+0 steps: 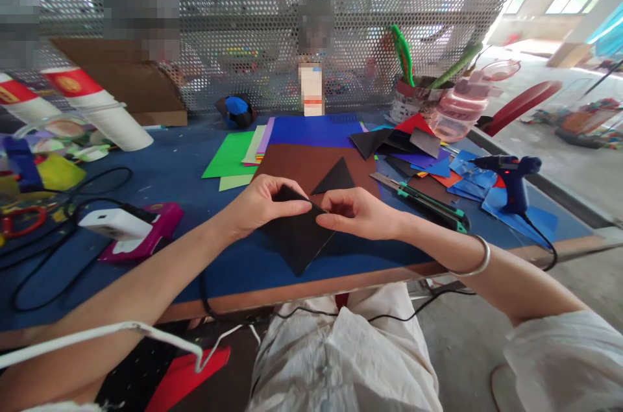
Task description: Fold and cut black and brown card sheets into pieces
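Observation:
Between my hands is a sheet of black paper, one corner pointing down toward the table's front edge. My left hand pinches its upper edge between thumb and fingers. On the other side my right hand has its thumb and fingers closed at the paper's right edge. Just beyond my hands a folded black paper triangle lies on a brown sheet. A green-and-black utility knife with its blade out rests to the right of my right hand.
Blue, green and purple sheets lie behind the brown one. At right are folded paper pieces, blue scraps and a glue gun with a cord. A pink bottle stands behind. Left are a power strip, cables and paper cups.

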`<control>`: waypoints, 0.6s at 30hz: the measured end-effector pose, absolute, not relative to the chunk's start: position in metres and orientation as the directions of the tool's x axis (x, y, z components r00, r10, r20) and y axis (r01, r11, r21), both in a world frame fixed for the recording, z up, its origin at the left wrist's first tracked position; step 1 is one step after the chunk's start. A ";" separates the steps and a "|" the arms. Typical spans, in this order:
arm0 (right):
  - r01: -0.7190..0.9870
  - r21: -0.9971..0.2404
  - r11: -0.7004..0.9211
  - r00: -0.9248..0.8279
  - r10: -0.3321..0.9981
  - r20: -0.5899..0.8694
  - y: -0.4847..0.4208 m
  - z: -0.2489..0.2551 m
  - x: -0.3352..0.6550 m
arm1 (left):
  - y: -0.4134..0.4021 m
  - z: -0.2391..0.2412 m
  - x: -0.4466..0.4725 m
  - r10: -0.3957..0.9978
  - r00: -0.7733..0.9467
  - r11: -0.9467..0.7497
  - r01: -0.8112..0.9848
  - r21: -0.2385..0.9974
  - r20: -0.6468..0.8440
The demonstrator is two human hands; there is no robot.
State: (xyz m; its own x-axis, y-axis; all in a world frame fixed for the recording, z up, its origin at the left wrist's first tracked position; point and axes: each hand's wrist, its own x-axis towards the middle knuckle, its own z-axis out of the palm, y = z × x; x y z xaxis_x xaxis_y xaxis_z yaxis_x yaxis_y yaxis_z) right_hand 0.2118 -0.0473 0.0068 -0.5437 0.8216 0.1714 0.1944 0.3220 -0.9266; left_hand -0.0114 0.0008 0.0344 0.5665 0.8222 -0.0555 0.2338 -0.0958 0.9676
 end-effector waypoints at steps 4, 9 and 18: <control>0.213 -0.882 0.420 -0.518 0.814 0.262 -0.048 0.004 0.208 | -0.003 0.033 -0.010 0.805 0.593 -0.222 0.271 0.937 0.019; 0.214 -0.874 0.437 -0.521 0.808 0.276 -0.050 0.004 0.207 | -0.005 0.034 -0.009 0.775 0.617 -0.386 0.294 0.874 0.135; 0.250 -0.863 0.438 -0.568 0.789 0.236 -0.052 0.001 0.205 | -0.010 0.032 -0.005 0.720 0.688 -0.383 0.285 0.879 0.090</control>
State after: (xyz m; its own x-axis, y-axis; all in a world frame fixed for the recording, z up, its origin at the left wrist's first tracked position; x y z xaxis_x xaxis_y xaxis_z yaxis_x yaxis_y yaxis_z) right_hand 0.2045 -0.0520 0.0006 -0.5679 0.7886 0.2357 0.2502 0.4382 -0.8633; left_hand -0.0054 -0.0099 0.0321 0.6880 0.7201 0.0902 0.2852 -0.3826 0.8788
